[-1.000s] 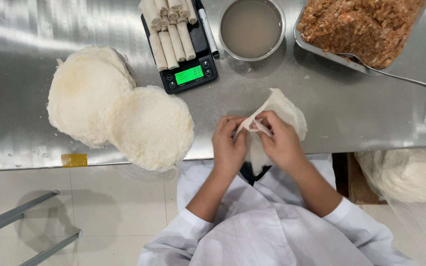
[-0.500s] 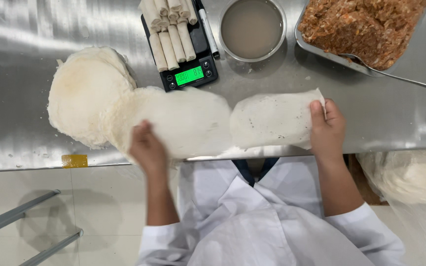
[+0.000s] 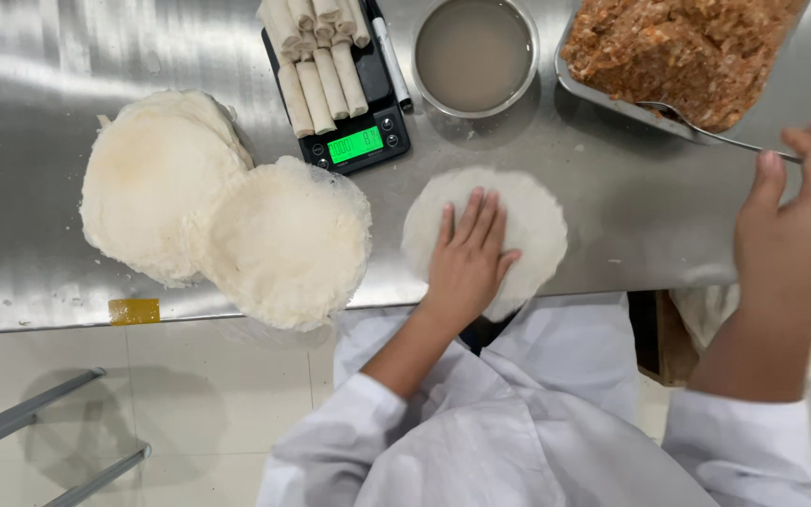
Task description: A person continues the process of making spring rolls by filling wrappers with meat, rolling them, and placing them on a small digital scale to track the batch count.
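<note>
A single round thin white wrapper (image 3: 527,221) lies on the steel table (image 3: 631,197) near its front edge. Two stacks of round wrappers (image 3: 222,221) lie to its left. Behind stand a black digital scale (image 3: 354,141) bearing rolled spring rolls (image 3: 316,56), a round metal bowl of cloudy liquid (image 3: 474,54), and a metal tray of minced filling (image 3: 678,52).

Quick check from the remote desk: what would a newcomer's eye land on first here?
The left hand pressed flat on a single round wrapper at the steel table's near edge. To its left, two stacks of wrappers. At the far edge, rolled spring rolls lie on a black scale, and the right hand grips a spoon handle in the filling tray.
</note>
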